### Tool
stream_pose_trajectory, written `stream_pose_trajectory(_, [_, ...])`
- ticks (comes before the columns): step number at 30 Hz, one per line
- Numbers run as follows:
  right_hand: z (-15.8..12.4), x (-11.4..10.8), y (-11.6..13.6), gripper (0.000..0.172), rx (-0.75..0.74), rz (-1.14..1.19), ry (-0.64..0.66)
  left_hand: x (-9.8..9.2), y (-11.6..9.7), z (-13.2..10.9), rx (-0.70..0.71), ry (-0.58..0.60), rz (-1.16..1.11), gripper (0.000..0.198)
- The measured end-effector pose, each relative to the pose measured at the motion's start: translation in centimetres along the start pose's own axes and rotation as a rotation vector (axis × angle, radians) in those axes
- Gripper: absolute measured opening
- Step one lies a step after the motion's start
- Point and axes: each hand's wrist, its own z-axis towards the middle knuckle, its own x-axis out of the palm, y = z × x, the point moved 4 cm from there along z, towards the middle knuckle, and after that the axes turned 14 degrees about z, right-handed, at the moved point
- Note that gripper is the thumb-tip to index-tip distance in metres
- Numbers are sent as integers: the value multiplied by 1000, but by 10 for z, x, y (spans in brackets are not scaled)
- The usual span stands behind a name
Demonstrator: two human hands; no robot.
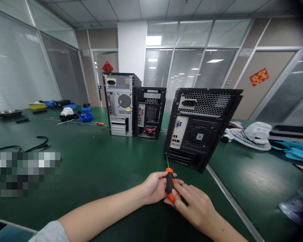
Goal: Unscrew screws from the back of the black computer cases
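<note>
An orange and black screwdriver [170, 185] is held between both hands, its shaft pointing up and away. My left hand [157, 187] has its fingers around the upper part of the handle. On the lower end of the handle, the fingers of my right hand [192, 203] are closed. The screwdriver's tip meets the lower left edge of the back of a black computer case [202, 134], which stands at an angle on the green table [111, 168]. A power socket, ports and slots show on that case's back.
Behind stand a silver-backed computer case [119, 104] and a smaller black case [151, 112]. At the left are blue trays [85, 117], an orange screwdriver [99, 124] and black cables [37, 146]. White fan parts [257, 134] and blue fan blades [295, 149] lie right.
</note>
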Motion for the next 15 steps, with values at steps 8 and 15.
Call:
stream_pose_trajectory(8, [-5,2,-2,10,5,-12,-9,-1,0,1,4,-1,10,31])
stream_pose_trajectory(15, [-8,1,-3,12,28,-2,-30,-3,1,2,27,8,30,29])
